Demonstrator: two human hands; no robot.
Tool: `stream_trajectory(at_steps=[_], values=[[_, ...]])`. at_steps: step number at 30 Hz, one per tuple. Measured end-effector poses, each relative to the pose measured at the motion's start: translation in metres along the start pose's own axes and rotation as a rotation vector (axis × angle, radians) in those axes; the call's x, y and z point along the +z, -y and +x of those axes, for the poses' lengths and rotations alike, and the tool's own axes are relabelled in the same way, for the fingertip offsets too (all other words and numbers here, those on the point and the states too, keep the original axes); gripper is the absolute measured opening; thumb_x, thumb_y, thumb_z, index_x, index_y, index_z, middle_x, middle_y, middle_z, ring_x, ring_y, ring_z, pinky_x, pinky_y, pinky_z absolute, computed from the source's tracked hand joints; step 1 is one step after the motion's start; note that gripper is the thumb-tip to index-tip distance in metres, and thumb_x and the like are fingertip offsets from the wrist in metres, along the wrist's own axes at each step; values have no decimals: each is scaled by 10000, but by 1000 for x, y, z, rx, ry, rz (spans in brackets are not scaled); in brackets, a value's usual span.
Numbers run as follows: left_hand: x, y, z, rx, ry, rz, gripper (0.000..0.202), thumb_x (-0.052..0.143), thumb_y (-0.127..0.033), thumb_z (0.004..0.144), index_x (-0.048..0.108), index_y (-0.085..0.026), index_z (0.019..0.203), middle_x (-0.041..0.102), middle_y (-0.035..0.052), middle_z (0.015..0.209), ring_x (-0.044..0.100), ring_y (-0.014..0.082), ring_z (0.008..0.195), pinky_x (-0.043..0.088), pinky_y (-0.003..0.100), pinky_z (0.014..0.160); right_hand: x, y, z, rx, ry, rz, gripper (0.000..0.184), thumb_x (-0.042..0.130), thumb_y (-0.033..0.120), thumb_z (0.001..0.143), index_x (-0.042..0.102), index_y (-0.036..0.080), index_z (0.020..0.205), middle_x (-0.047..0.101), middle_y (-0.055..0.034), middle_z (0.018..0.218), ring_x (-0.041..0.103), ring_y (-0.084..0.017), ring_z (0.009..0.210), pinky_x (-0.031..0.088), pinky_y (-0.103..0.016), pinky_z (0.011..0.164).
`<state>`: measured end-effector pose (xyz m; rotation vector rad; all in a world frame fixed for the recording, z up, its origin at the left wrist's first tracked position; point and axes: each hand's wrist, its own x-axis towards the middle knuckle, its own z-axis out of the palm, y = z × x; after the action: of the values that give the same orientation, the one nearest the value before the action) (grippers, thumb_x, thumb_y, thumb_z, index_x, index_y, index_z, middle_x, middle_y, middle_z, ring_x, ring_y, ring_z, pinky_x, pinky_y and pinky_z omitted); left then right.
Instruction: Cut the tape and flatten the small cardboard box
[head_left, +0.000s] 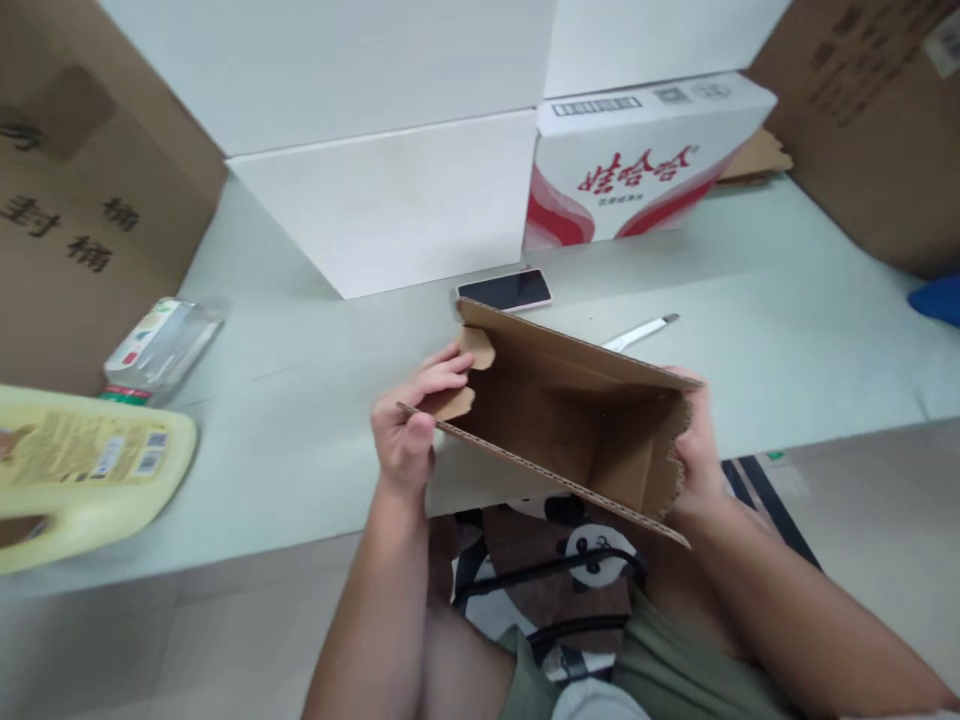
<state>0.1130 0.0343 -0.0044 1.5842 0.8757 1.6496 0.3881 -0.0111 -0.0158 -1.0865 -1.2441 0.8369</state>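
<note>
A small open cardboard box (555, 405) is held up between both hands, tilted, its brown inside facing me. My left hand (412, 415) grips its left end, fingers by two small end flaps and thumb at the near edge. At the right end, my right hand (701, 450) is wrapped round the outside of the box, its fingers partly hidden behind the cardboard. Just beyond the box lie a white utility knife (641, 332), partly covered by the far wall, and a phone (510, 290) with a dark screen.
White boxes (420, 200) and a red-and-white printed carton (637, 170) stand along the back of the table (285, 420). Large brown cartons (82, 200) flank both sides. On the left lie a clear bottle (161, 345) and a yellow jug (97, 470).
</note>
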Motion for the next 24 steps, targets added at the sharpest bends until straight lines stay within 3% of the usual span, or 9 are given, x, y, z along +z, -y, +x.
stream_trajectory(at_steps=[5,9,14,17,20,24], values=[[12,0,1,11,-155,55,534,568,-721,859,824,-260,775,824,64,928,747,336,1087,524,555,1067,0,-5,5,-71,73,56,454,594,628,901,601,315,1231,677,-55,1188,661,-270,1098,584,-440,945],[20,-2,-2,76,-290,140,545,580,-732,827,768,-253,649,808,45,818,770,331,995,520,576,1069,-2,-10,4,-25,157,137,521,594,677,891,583,309,1260,677,-58,1190,659,-254,1063,582,-415,906],[17,-2,1,1,-213,85,598,469,-732,887,772,-252,698,809,59,900,735,326,1107,477,563,1130,-1,-11,4,-5,206,184,558,623,705,864,554,329,1271,659,-53,1172,648,-253,1055,578,-419,896],[14,-1,6,-97,-136,85,626,476,-776,854,769,-241,715,808,83,986,692,348,1190,470,567,1131,-1,-10,6,-116,119,247,411,654,610,888,532,393,1215,624,-12,1225,644,-222,1059,583,-400,878],[13,-1,7,-97,-115,60,627,478,-770,867,779,-234,742,805,95,1024,684,343,1193,468,560,1129,-4,-9,8,-264,50,213,246,656,494,912,587,391,1125,584,1,1289,606,-229,1182,544,-442,996],[10,1,2,-59,-88,65,634,442,-746,910,798,-239,770,806,87,1020,682,336,1199,454,545,1141,-11,-7,12,-314,82,107,300,607,486,934,644,391,1216,591,-42,1278,587,-261,1218,520,-492,1041]])
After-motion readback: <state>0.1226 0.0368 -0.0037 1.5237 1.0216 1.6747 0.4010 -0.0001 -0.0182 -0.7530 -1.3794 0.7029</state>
